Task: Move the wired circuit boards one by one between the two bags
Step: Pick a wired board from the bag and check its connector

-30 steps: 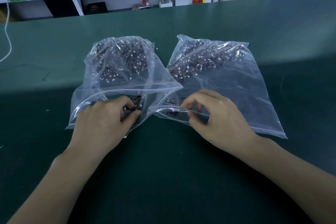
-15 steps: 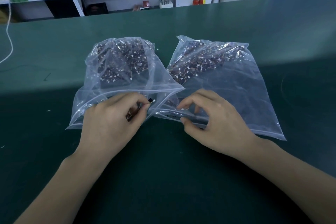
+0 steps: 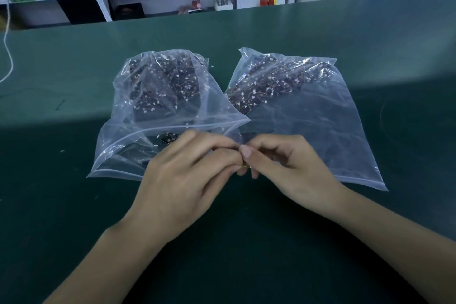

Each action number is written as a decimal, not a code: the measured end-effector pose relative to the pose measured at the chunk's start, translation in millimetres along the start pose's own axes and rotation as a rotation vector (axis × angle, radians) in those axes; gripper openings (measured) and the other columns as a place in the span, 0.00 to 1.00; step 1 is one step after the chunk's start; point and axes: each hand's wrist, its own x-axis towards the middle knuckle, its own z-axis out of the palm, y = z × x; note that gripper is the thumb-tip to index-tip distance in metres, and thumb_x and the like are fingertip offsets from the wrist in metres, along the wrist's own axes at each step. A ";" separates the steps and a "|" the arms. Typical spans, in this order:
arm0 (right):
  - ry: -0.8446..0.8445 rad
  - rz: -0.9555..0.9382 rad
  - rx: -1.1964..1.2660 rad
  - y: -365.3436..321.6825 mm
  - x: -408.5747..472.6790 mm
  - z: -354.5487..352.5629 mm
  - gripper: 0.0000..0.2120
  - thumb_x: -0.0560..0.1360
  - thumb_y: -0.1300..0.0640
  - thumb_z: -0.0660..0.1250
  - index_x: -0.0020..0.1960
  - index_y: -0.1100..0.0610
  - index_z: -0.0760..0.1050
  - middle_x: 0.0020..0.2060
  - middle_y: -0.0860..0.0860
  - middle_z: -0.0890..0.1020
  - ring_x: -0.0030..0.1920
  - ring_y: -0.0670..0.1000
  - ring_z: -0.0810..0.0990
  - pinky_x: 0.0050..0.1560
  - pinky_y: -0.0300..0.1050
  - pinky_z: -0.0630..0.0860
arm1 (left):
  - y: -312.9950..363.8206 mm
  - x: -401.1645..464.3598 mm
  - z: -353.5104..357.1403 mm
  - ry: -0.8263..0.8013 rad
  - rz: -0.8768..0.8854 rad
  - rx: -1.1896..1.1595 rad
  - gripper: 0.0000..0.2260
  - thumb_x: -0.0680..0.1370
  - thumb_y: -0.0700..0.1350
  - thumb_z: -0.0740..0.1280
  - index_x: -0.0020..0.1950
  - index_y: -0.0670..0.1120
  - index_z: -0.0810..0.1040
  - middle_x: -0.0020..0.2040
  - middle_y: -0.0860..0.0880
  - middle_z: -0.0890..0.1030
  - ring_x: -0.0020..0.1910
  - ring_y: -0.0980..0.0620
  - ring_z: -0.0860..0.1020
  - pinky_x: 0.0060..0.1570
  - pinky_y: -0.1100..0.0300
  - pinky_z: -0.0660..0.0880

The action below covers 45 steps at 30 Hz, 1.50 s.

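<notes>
Head view: two clear zip bags are laid side by side on the green desk (image 3: pixel 370 39), mouths turned toward the near edge so both can be reached without shifting. The left bag (image 3: pixel 158 116) is propped open, its wired circuit boards (image 3: pixel 167 84) heaped at the far end, a few loose ones lying near the mouth. The right bag (image 3: pixel 308 116) is flatter, boards (image 3: pixel 266 81) banked along its far-left side.

The left hand (image 3: pixel 187 177) and right hand (image 3: pixel 288 168) are met at the gap between the two mouths, fingertips touching. A thin yellow wire (image 3: pixel 245 167) is pinched there; the left grip is curled closed on it, and the right thumb and forefinger are pinched at the same spot. The board itself is hidden behind the fingers. Judged: a single board is being handed across by its lead, so only one piece is taken at a time.
</notes>
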 end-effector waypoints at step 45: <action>0.063 -0.027 -0.004 1.5 -1.0 -0.9 0.05 0.81 0.57 0.72 0.47 0.53 0.85 0.39 0.51 0.85 0.40 0.58 0.80 0.42 0.61 0.77 | 9.5 -3.3 4.7 0.013 -0.416 -0.261 0.10 0.83 0.47 0.67 0.43 0.47 0.79 0.34 0.59 0.72 0.32 0.57 0.72 0.35 0.67 0.65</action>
